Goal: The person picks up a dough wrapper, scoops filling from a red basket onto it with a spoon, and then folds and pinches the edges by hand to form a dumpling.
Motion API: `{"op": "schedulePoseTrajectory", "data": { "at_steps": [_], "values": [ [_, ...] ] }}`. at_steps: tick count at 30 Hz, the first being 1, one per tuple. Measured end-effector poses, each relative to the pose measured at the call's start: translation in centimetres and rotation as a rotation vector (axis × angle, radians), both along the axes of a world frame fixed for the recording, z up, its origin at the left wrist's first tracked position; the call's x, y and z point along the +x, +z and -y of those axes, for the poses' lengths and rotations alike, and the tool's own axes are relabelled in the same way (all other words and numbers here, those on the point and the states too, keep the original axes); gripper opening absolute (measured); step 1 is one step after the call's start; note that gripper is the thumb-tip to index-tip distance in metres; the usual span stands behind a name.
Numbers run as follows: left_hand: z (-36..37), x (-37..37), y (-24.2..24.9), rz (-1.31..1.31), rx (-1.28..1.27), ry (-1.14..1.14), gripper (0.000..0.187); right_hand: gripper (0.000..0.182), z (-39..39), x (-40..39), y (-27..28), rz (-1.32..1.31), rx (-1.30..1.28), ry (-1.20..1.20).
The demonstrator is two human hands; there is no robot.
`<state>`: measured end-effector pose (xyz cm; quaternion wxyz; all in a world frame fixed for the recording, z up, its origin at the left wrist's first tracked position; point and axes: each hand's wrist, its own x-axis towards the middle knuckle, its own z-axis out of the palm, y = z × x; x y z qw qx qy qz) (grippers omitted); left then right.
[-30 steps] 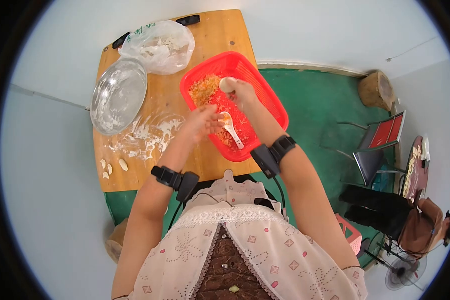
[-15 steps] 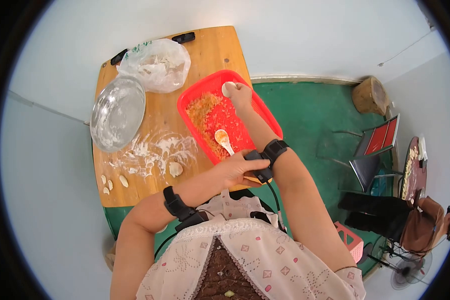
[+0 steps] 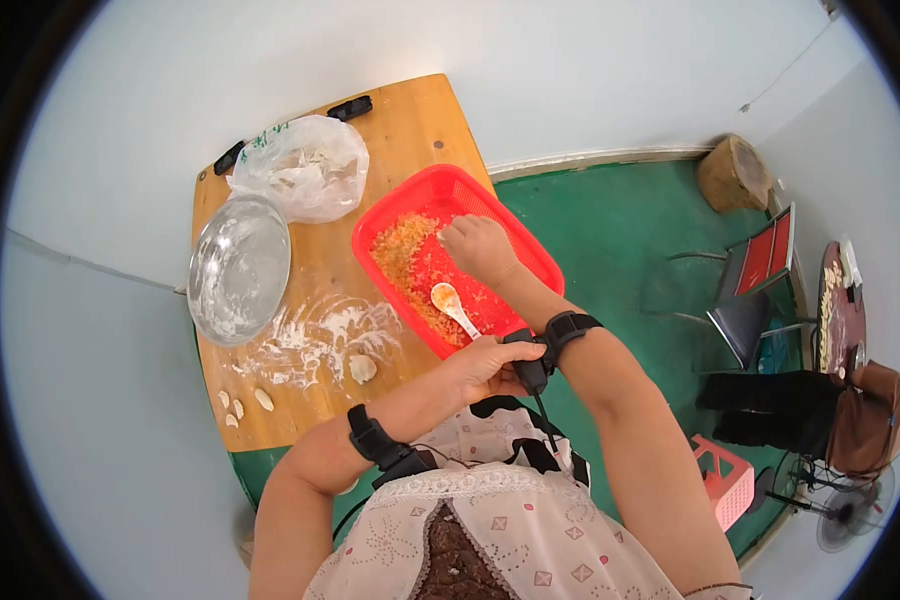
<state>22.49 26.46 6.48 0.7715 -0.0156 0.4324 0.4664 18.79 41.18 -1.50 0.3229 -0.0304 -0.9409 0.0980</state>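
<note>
My right hand (image 3: 478, 250) is closed over the red plastic basket (image 3: 372, 262). A small pale edge of a dough wrapper (image 3: 441, 236) shows at its fingertips; the rest is hidden. Crumbly orange-and-white filling (image 3: 400, 248) lies along the basket's left side. On it rests a white spoon (image 3: 448, 300) with filling in its bowl, its handle pointing towards my left hand (image 3: 490, 366). That hand grips a small black box (image 3: 526, 362) with a cable, beside the strap on my right wrist.
The wooden table (image 3: 410, 120) carries a floury metal tray (image 3: 238, 270), a plastic bag (image 3: 315, 170), a dough lump (image 3: 362, 368) and several small dumplings (image 3: 263, 399). On the right are a chair (image 3: 745, 300), a pink stool (image 3: 725, 480), a fan (image 3: 850, 510) and another person (image 3: 800, 415).
My right hand has turned and come lower over the basket, so the round wrapper is now mostly hidden. My left hand has closed round the black box. The whole view has shifted slightly.
</note>
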Motion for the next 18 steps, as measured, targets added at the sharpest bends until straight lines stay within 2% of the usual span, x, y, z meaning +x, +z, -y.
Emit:
{"op": "schedulePoseTrajectory", "data": {
  "at_steps": [2,5,8,11,14,17,18],
  "values": [
    [0.1,0.2,-0.3,-0.007,0.011,-0.002,0.032,0.007,0.3,1.3,0.6,0.079,0.212,0.114],
    [0.1,0.6,-0.8,-0.018,0.010,-0.020,0.031,0.004,1.3,3.0,0.0,0.205,0.346,0.225],
    [0.2,1.0,-0.6,-0.027,0.005,-0.035,0.030,0.003,1.8,4.5,-0.7,0.355,0.380,0.254],
    [0.3,1.3,-0.8,-0.045,0.020,-0.040,0.030,0.004,0.5,4.4,-1.0,0.250,0.140,0.059],
    [0.2,1.5,-1.2,-0.091,0.052,0.001,0.029,0.007,-0.4,3.2,-0.3,-0.072,-0.733,-0.497],
    [0.4,1.6,-0.2,-0.165,0.086,0.024,0.026,0.013,-1.6,3.9,0.7,-0.453,-1.822,-0.692],
    [0.5,1.7,-0.3,-0.179,0.102,0.007,0.026,0.016,-1.7,4.7,1.3,-0.575,-2.173,-0.655]
  ]
}}
